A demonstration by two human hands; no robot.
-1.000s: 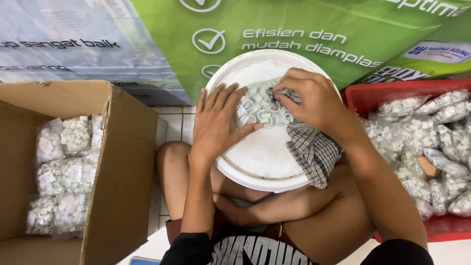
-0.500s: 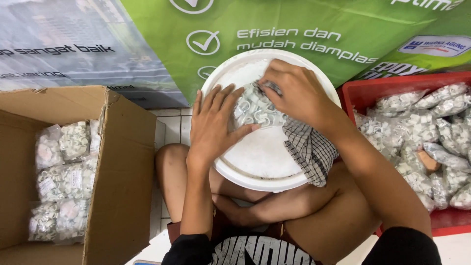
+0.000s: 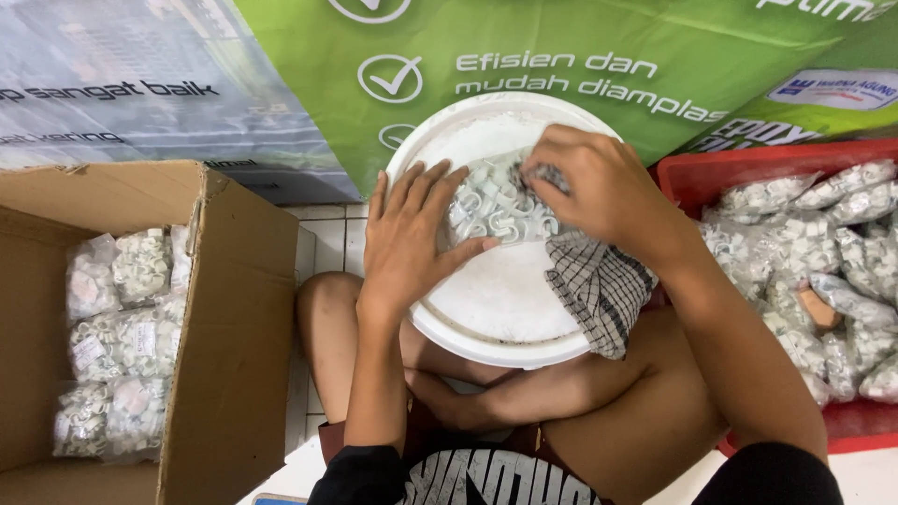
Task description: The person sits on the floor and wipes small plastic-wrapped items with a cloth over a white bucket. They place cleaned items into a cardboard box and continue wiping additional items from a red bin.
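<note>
A round white tray (image 3: 496, 309) rests on the seated person's crossed legs, and on it lies one clear bag of small white clips (image 3: 494, 208). The left hand (image 3: 409, 238) lies flat with fingers spread, pressing the bag's left side against the tray; its grip is wide and closes on nothing. The right hand (image 3: 599, 187) pinches the bag's upper right end, its grip narrow and closed on the plastic. One checked cloth (image 3: 599, 290) hangs over the tray's right rim, just under the right wrist. To the left stands one open cardboard box (image 3: 234, 318) with several filled bags (image 3: 117, 346) stacked inside, at least five. To the right one red crate (image 3: 692, 173) holds many more such bags (image 3: 814, 252), too heaped to count. A green banner (image 3: 561, 56) hangs behind.
</note>
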